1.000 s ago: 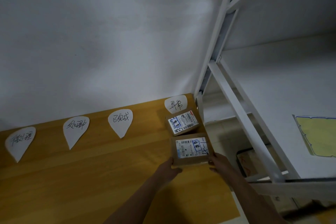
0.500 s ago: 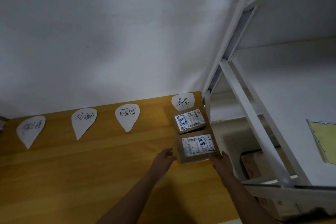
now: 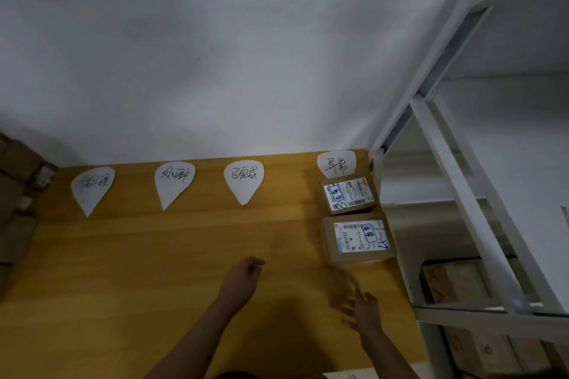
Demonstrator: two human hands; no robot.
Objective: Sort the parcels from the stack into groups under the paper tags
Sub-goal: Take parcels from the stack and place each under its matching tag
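Both hands, left hand loosely curled and right hand open, hold nothing; your stiff, seemingly light near parcel sits below the rightmost tag, best gripped by opposite side edges.

Motion blurs the right hand; tag tip hidden.

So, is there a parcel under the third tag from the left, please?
No, both parcels lie below the rightmost tag; the third tag has bare wood beneath.
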